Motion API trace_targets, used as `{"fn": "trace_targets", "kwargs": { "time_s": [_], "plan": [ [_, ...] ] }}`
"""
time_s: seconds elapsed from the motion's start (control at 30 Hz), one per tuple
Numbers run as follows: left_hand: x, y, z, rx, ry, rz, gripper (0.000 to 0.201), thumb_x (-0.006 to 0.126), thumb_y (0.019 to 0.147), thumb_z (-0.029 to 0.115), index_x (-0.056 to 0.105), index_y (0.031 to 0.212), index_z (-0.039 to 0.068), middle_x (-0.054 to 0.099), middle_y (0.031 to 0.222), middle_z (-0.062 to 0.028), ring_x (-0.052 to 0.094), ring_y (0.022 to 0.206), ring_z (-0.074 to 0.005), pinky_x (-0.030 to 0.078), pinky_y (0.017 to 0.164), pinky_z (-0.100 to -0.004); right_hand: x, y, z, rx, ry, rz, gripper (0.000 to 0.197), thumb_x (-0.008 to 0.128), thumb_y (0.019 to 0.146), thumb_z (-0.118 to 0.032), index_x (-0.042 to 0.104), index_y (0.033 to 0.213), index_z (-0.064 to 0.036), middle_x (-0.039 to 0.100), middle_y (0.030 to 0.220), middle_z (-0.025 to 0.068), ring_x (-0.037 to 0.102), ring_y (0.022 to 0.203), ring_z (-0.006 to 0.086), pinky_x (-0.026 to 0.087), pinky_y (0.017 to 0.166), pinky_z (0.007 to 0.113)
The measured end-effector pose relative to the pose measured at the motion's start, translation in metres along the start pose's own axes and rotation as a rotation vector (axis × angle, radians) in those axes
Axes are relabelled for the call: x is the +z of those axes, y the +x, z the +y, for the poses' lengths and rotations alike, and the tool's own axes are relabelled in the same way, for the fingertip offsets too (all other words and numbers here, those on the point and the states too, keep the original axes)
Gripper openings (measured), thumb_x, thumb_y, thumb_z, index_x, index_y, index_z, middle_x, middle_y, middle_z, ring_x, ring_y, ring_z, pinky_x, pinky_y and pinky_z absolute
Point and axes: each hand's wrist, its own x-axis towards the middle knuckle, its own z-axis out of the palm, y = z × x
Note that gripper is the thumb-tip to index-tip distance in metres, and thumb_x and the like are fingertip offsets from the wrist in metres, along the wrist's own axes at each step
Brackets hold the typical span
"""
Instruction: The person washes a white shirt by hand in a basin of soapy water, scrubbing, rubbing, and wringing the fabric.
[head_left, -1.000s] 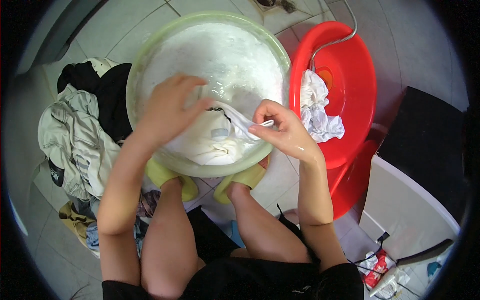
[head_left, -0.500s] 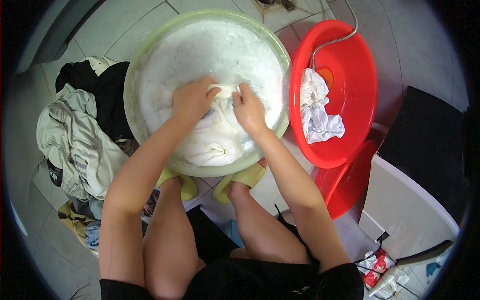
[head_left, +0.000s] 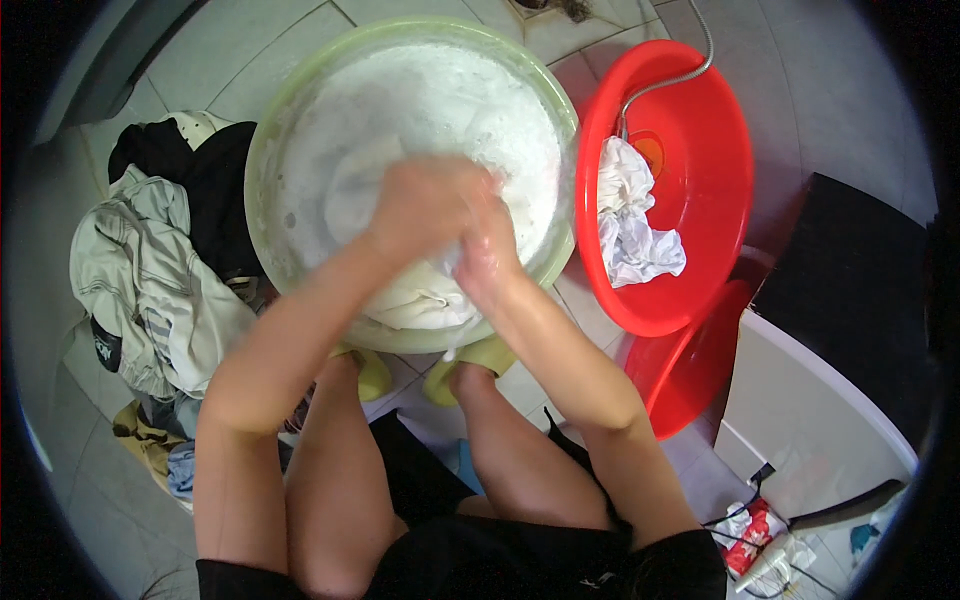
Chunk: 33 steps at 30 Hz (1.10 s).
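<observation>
Over a large pale green basin (head_left: 262, 200) of foamy water, my two hands are pressed together. My left hand (head_left: 425, 200) lies across the top of my right and is smeared by motion, so its fingers cannot be read. Beneath it, my right hand (head_left: 487, 255) is closed, with curled fingers gripping part of a wet white garment (head_left: 420, 303). That garment bunches at the near side of the basin, and more pale cloth shows in the suds beyond my left hand. The exact fold between my hands is hidden.
To the right, a red tub (head_left: 715, 180) holds wet white cloth (head_left: 640, 245) and a metal shower hose (head_left: 665, 85). Another red basin (head_left: 690, 385) sits below it. Left of the green basin lies a clothes pile (head_left: 150, 290). A white-and-black box-shaped object (head_left: 800, 400) stands at right.
My hands have come together from being apart on the garment, the left sliding right over the right. The cloth stretched between them is now mostly covered.
</observation>
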Motion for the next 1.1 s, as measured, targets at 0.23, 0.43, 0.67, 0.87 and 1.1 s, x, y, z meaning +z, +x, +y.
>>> {"fn": "trace_targets", "kwargs": {
  "time_s": [0.23,0.43,0.67,0.87,1.1],
  "plan": [
    [0.012,-0.02,0.035,0.087,0.164,0.007,0.019,0.055,0.083,0.026,0.065,0.074,0.012,0.06,0.066,-0.0065,0.056,0.054,-0.0258,0.043,0.05,-0.0385,-0.002,-0.01,-0.008,0.161,-0.054,0.209,0.045,0.042,0.095,-0.033,0.044,0.126,0.0001,0.055,0.111,0.0074,0.052,0.105,0.0208,0.043,0.089,0.033],
    [0.0,-0.005,-0.009,-0.381,-0.048,-0.168,0.024,0.057,0.08,0.026,0.056,0.058,0.014,0.055,0.059,-0.0074,0.055,0.054,-0.0292,0.042,0.049,-0.0397,0.01,-0.014,-0.004,0.245,-0.073,0.125,0.026,0.047,0.093,-0.035,0.055,0.094,-0.0093,0.053,0.084,-0.0001,0.05,0.075,0.0119,0.042,0.06,0.03],
    [0.023,-0.022,0.051,0.206,0.017,0.103,0.017,0.066,0.073,0.022,0.057,0.062,0.012,0.053,0.059,-0.0053,0.053,0.054,-0.0256,0.043,0.049,-0.0367,-0.011,0.008,0.042,-0.434,0.298,-0.112,0.037,0.042,0.095,-0.033,0.053,0.108,-0.0004,0.056,0.09,0.0053,0.054,0.081,0.0146,0.045,0.069,0.028],
    [0.008,-0.008,-0.01,-0.329,-0.082,-0.12,0.03,0.058,0.086,0.028,0.058,0.063,0.009,0.054,0.057,-0.0054,0.052,0.053,-0.0264,0.041,0.049,-0.0355,-0.005,-0.011,-0.011,0.253,-0.105,0.102,0.039,0.047,0.095,-0.036,0.053,0.111,-0.001,0.059,0.096,0.0059,0.058,0.085,0.0124,0.046,0.077,0.025],
    [-0.016,-0.007,-0.035,-0.614,-0.449,-0.235,0.03,0.059,0.085,0.036,0.063,0.094,0.008,0.064,0.08,-0.011,0.057,0.068,-0.0246,0.043,0.061,-0.0319,-0.052,0.024,-0.037,-0.22,-0.581,-0.124,0.011,0.054,0.089,-0.011,0.055,0.097,-0.0026,0.062,0.081,0.0047,0.056,0.071,0.0104,0.043,0.065,0.025]
  ]
}}
